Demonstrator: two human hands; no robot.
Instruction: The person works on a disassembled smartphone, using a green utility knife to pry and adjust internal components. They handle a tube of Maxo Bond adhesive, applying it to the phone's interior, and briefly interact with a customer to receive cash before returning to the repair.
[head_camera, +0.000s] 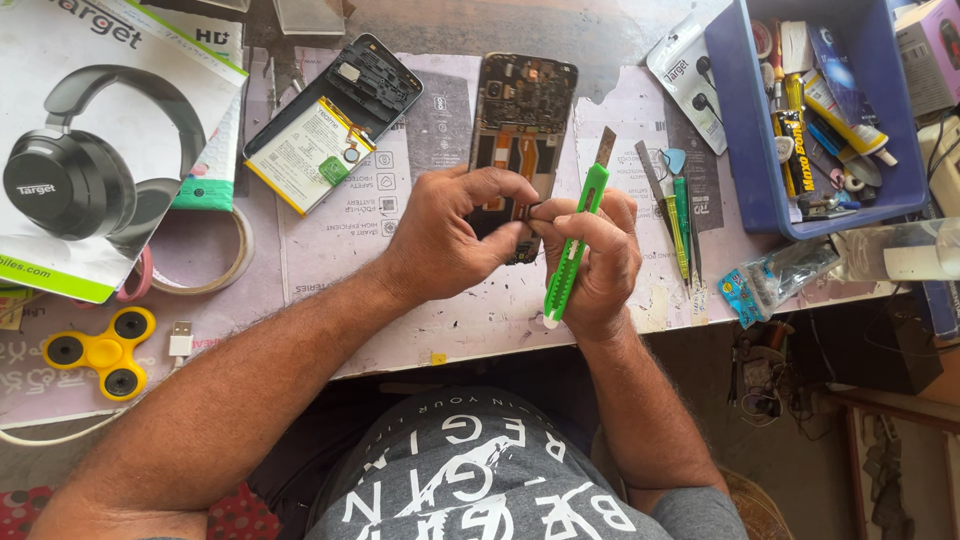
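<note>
**A:** What have the hands got right now?

**B:** From my feed, the right hand is wrapped around a green utility knife, its blade pointing up toward the desk's far edge and its butt toward the near edge. The left hand has thumb and fingertips pinched on a small dark part, which the right hand's fingertips also touch. The two hands meet there, pressed together over the near-middle of the desk.

**A:** And the phone?

**B:** The opened phone body lies directly beyond the hands, its long axis running from far edge to near edge, almost in line with the knife. Its near end is hidden under the fingers, so I cannot tell whether the small part is attached to it or free.

**A:** Which hand sits closer to it?

**B:** Both touch or hover over its near end; the left covers more of it. The knife's blade stands just right of the phone's right edge.

**A:** Anything crowding them?

**B:** A back cover with a battery lies toward the far left, a row of tweezers and picks just right of the knife, and a blue tray of tools at the far right corner.
</note>
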